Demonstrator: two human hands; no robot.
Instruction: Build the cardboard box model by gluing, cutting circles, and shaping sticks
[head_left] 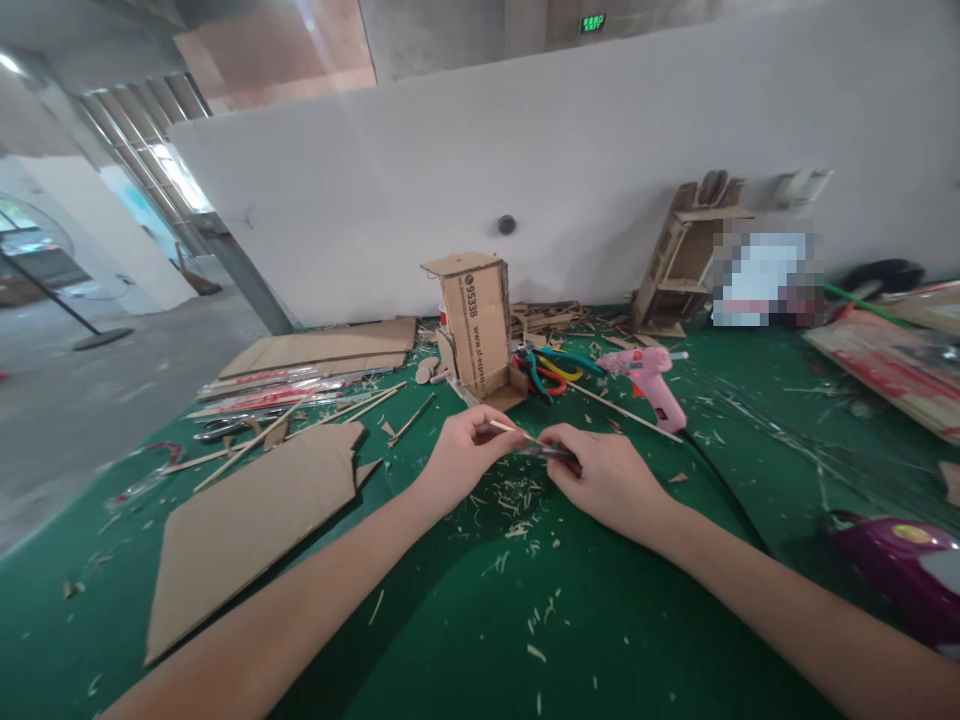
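Note:
My left hand (472, 447) pinches a thin wooden stick (504, 428) above the green tabletop. Its tip points toward my right hand (596, 465), which is closed around a small craft knife (559, 455). The knife's blade lies against or close beside the stick; contact cannot be made out. Pale wood shavings (517, 500) are scattered on the cloth below both hands. Just beyond my fingers stands an upright cardboard structure (480, 330) with printed lettering and an open lower tray.
A pink glue gun (656, 385) with a black cord lies right, beside colored pliers (551, 370). Cut cardboard (259, 510) and loose sticks lie left. A second cardboard structure (686, 260) stands by the white wall. A purple object (896, 565) sits near the right edge.

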